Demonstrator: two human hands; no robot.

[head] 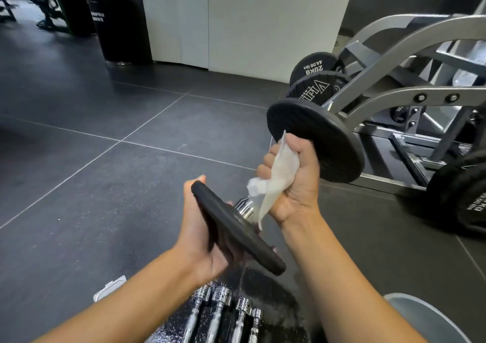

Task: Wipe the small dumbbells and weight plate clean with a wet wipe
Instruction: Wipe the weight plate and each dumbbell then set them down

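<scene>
A small dumbbell is held up in mid-air, its chrome bar [244,207] running between two black end plates. My left hand [202,235] grips the near plate [236,231] from below, fingers curled round its edge. My right hand [292,174] is wrapped round the bar with a white wet wipe [273,182] bunched between palm and bar. The far plate [318,140] sits just beyond my right fist. The part of the bar under the wipe is hidden.
Several chrome dumbbell bars [221,313] lie on the speckled mat below my arms. A white pack [109,288] lies on the floor at the left. A grey weight machine [410,106] with black plates [314,79] stands at the right. A white counter [247,19] stands behind.
</scene>
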